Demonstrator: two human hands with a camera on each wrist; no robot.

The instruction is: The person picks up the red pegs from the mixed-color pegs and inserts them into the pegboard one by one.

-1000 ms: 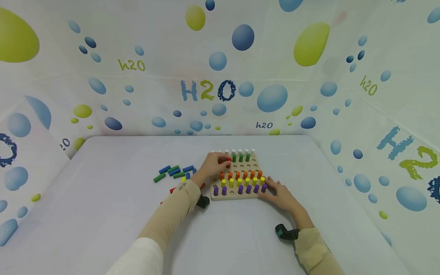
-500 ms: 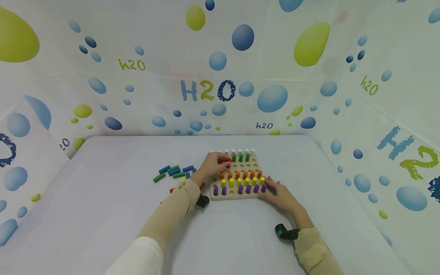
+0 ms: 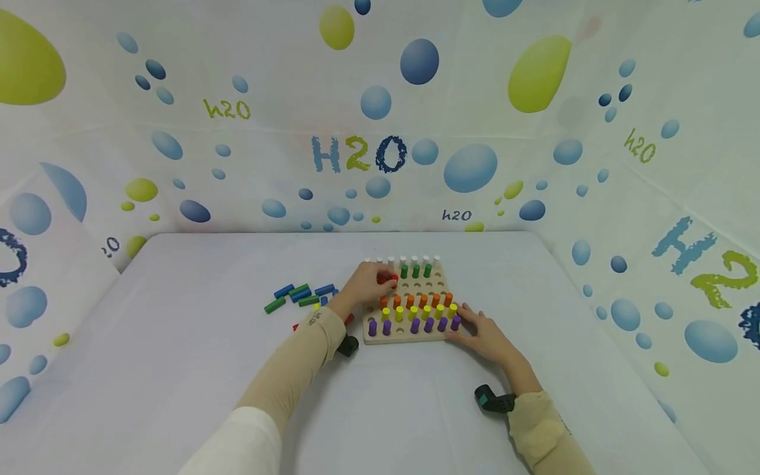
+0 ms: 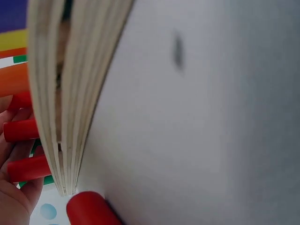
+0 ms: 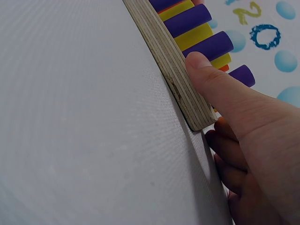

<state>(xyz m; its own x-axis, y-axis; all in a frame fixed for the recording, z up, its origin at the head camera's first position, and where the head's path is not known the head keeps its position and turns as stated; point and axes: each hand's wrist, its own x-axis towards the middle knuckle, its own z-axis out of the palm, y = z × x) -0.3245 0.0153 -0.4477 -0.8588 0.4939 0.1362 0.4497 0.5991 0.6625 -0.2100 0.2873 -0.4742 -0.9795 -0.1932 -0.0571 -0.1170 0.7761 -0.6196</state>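
Observation:
A wooden pegboard [image 3: 380, 342] lies on the table, holding rows of upright purple, yellow, orange, green and white pegs. Over its left side, my left hand [image 3: 363, 287] pinches a red peg [image 3: 394, 280] at a row between the green and orange pegs. In the left wrist view, other red pegs [image 4: 29, 168] stand in the board beside the curled fingers [image 4: 14, 199]. My right hand [image 3: 488, 338] grips the board's front right corner. Its thumb [image 5: 206, 75] presses the front edge near a purple peg [image 5: 242, 76], and the other fingers lie along the side.
Loose blue and green pegs [image 3: 275, 305] lie left of the board. Red pegs [image 3: 349, 319] lie near the left forearm, partly covered by it. A yellow peg [image 3: 317, 307] shows beside the left wrist. A patterned cloth [image 3: 237, 171] hangs behind the table.
The pinched red peg appears to sit very slightly lower. Both hands otherwise stay in place, and the head view has shifted a little.

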